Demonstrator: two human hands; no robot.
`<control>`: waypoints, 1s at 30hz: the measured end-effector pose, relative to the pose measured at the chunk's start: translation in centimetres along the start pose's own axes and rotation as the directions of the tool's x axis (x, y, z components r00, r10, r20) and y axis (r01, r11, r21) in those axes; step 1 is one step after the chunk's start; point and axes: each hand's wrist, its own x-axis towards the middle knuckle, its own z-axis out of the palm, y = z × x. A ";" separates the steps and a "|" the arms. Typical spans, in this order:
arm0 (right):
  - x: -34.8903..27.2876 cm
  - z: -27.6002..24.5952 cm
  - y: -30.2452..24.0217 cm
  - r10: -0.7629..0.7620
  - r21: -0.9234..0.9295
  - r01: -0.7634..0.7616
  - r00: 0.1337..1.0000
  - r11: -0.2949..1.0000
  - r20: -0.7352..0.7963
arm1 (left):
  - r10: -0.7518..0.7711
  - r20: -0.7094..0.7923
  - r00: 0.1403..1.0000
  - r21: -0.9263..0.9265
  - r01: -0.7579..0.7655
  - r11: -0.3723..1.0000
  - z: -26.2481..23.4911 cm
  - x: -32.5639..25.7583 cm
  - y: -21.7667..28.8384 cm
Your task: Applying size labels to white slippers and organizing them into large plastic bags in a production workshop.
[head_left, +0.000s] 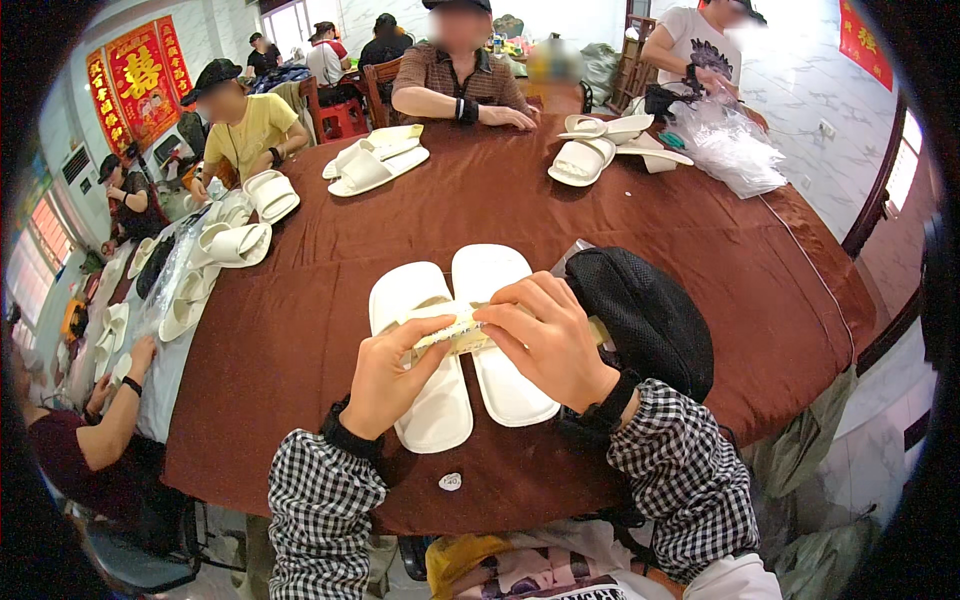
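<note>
Two white slippers lie side by side on the brown-covered table, the left slipper (435, 405) and the right slipper (515, 385), toes pointing away from me. Above their straps, my left hand (390, 375) and my right hand (550, 340) hold a pale yellow strip (466, 336) with small printed marks. Thumb and fingers of each hand pinch it, close together near the middle. The strip's right part passes behind my right hand. A small round white sticker (450, 482) lies on the cloth near the front edge.
A black mesh bag (640, 320) sits right of the slippers. More white slippers (375, 163) lie at the back left, others (600, 150) at the back right beside clear plastic bags (730, 145). Several people sit or stand around; a side table (150, 370) on the left holds more slippers.
</note>
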 end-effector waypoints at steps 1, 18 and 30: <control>0.0 -0.1 0.0 -0.013 0.000 0.013 1.000 1.000 0.000 | 0.014 0.002 1.000 0.005 -0.014 1.000 0.0 0.0 0.0; 0.1 -0.1 -0.6 -0.056 -0.011 0.056 0.998 0.998 0.016 | -0.031 0.014 0.999 -0.012 0.031 0.999 -0.2 0.0 0.4; 1.7 -1.9 -2.1 0.135 0.381 -0.323 0.886 0.866 0.443 | -0.293 -0.283 0.913 -0.519 0.111 0.848 -3.9 0.9 -1.8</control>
